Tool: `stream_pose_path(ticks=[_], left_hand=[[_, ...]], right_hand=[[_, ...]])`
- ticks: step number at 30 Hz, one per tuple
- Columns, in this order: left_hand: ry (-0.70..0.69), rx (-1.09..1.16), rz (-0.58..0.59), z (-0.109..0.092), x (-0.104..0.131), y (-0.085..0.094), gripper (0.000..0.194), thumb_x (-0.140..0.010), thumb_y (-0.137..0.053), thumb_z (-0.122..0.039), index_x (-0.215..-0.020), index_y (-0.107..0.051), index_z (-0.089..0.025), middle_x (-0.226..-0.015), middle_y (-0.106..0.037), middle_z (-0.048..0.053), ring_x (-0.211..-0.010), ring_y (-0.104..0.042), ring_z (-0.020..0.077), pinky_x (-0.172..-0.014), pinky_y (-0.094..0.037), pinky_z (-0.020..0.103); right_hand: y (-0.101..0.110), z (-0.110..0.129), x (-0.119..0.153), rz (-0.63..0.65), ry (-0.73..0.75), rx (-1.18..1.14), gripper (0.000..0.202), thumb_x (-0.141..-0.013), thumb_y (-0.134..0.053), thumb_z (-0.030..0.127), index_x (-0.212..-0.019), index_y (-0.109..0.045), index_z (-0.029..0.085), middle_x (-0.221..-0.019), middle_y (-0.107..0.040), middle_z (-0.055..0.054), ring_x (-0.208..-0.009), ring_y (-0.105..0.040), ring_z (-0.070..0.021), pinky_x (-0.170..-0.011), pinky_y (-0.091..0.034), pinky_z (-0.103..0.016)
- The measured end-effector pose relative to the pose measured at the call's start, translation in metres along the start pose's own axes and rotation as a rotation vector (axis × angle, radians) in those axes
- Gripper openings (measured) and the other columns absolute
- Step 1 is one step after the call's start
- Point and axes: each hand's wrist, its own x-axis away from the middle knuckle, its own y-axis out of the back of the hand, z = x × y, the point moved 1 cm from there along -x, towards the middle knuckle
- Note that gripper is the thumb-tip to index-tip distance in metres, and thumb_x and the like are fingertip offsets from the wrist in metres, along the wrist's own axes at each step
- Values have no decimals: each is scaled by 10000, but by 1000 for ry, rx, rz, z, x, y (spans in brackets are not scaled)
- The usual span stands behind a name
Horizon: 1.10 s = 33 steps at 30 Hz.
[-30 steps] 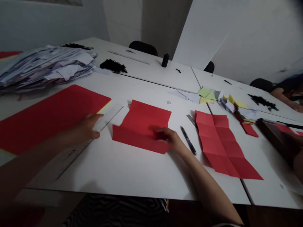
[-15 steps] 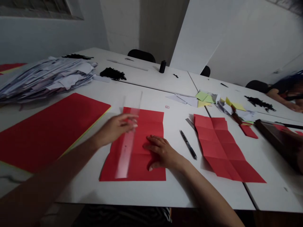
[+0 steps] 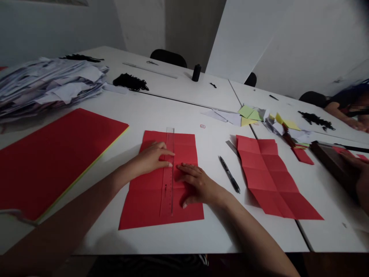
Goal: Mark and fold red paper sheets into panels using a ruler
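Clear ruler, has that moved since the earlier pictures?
Yes: the clear ruler has moved right, towards the small red table mark, and lies on the creased red sheet.

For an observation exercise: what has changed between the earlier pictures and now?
The left hand brought the clear ruler from the table rightward onto the red sheet. That sheet, partly folded before, now lies opened out. The right hand stays on it; pen and creased red paper stayed put.

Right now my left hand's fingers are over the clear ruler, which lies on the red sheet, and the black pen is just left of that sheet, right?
Not quite: the head view shows the black pen just right of the red sheet. Your left hand's fingers are over the clear ruler.
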Motion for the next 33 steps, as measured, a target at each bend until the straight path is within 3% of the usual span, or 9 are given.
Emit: stream_pose_path(ticks=[4, 7, 11, 14, 17, 20, 25, 33], left_hand=[[-63, -72, -90, 11, -6, 1, 574, -813, -620, -513, -1327, -546, -269, -1416, -455, 72, -1330, -370, 287, -1108, -280, 433], [-49, -200, -66, 16, -2, -7, 657, -818, -595, -581, -1376, -482, -254, -1527, -356, 75, -1438, -215, 307, -1162, -134, 509], [-111, -233, -61, 11, 10, -20, 607, -848, -542, -613, -1335, -509, -252, -1509, -398, 59, -1440, -244, 270, -1182, -84, 496], [-134, -230, -76, 6, 15, -26, 596, -844, -551, -616, -1320, -514, -259, -1496, -416, 56, -1413, -310, 262, -1189, -46, 501], [-147, -236, -77, 5, 16, -28, 599, -852, -538, -623, -1328, -502, -261, -1491, -421, 60, -1398, -338, 261, -1188, -53, 512], [-158, -246, -85, 7, 15, -28, 596, -864, -518, -623, -1335, -496, -258, -1489, -424, 58, -1399, -338, 265, -1188, -83, 518], [-172, -265, -139, 12, 14, -29, 594, -868, -513, -616, -1353, -491, -273, -1483, -437, 41, -1382, -370, 271, -1191, -125, 516], [-181, -306, -142, 13, 13, -29, 601, -878, -492, -622, -1357, -486, -259, -1479, -444, 42, -1373, -383, 258, -1181, -161, 519]], right_hand=[[4, 2, 0, 9, -11, -6, 749, -643, -749, 633, -1247, -572, 226, -1510, -402, -128, -1417, -329, -283, -1132, -327, -494], [7, 4, -1, 7, -19, -13, 690, -678, -740, 612, -1229, -587, 225, -1509, -404, -120, -1412, -338, -285, -1119, -349, -494], [10, 7, -3, -21, -45, -31, 532, -782, -681, 564, -1199, -607, 242, -1475, -454, -96, -1388, -376, -271, -1103, -374, -497], [13, 8, -5, -116, -47, -70, 413, -874, -614, 486, -1190, -614, 220, -1392, -537, -105, -1324, -459, -252, -1068, -423, -475], [14, 7, -7, -235, -80, -63, 346, -924, -565, 411, -1207, -607, 215, -1354, -566, -104, -1289, -496, -244, -1040, -451, -478], [12, 2, -6, -295, -163, 35, 391, -915, -584, 400, -1272, -569, 240, -1406, -528, -88, -1336, -443, -261, -1061, -419, -522], [5, -8, -2, -293, -219, 131, 501, -881, -622, 450, -1315, -548, 210, -1418, -512, -124, -1356, -411, -287, -1066, -408, -533], [3, -11, -2, -279, -223, 153, 484, -886, -601, 478, -1289, -571, 211, -1409, -525, -123, -1352, -425, -284, -1066, -411, -532]])
